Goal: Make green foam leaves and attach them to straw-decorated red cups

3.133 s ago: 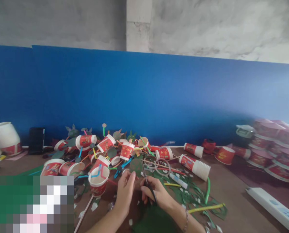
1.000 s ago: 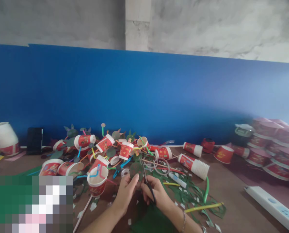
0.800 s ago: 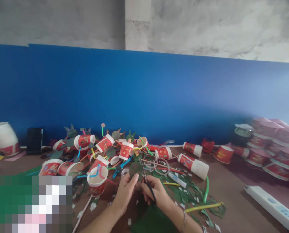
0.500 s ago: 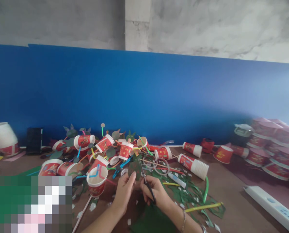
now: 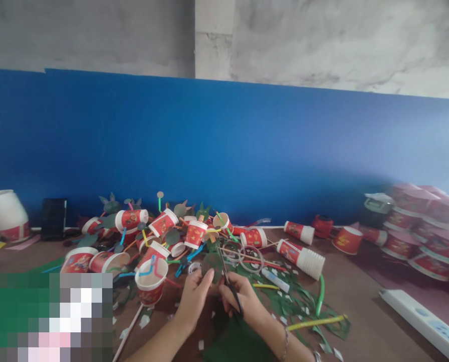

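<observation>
Head view: left hand holds a dark green, round flat disc near the worktop's middle, above the brown worktop; thumb and fingers clamped on its lower edge, face turned toward the wearer. Right hand curled round the black-handled metal scissors, fingers closed on the handles. Scissors just right of the disc, long axis slanting from handles at lower right to tips at upper left, tips pointing away from the wearer (whether blade touches disc edge, cannot tell). Dark green sheet below the hands. Red-and-white paper cup to the left, mouth up. Stacked red-and-white paper cups farther right, lying, mouths toward lower right.
</observation>
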The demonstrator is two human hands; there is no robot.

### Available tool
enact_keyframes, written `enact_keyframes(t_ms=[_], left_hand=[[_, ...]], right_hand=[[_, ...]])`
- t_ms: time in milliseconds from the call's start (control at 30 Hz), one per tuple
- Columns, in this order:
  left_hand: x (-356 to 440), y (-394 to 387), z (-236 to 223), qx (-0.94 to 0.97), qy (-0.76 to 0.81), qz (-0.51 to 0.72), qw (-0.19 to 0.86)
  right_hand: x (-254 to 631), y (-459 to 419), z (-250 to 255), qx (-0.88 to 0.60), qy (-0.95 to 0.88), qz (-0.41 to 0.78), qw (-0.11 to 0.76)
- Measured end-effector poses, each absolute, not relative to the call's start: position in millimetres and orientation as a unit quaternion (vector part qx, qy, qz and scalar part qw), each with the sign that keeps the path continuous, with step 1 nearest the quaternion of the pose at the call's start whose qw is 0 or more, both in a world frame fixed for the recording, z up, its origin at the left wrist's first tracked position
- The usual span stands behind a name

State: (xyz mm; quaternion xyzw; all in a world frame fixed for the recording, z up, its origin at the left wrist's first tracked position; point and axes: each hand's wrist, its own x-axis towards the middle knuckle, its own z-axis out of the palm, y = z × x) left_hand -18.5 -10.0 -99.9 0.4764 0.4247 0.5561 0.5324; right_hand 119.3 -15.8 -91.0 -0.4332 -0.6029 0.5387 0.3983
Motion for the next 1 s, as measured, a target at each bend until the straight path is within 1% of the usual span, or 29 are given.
enact_keyframes(t_ms=[567, 767, 1000], left_hand=[[-17.3, -12.3, -98.6, 0.417, 0.442, 0.581, 0.542], [-19.3, -11.1, -98.8, 0.454, 0.451, 0.568, 0.518], [-19.2, -9.1, -100.5, 0.458, 0.441, 0.565, 0.526]], right_hand=[[121.3, -14.7, -90.1, -0.449, -0.598, 0.548, 0.375], [120.7, -14.8, -90.6, -0.43, -0.595, 0.553, 0.394], [121.2, -15.5, -88.6, -0.44, -0.598, 0.55, 0.382]])
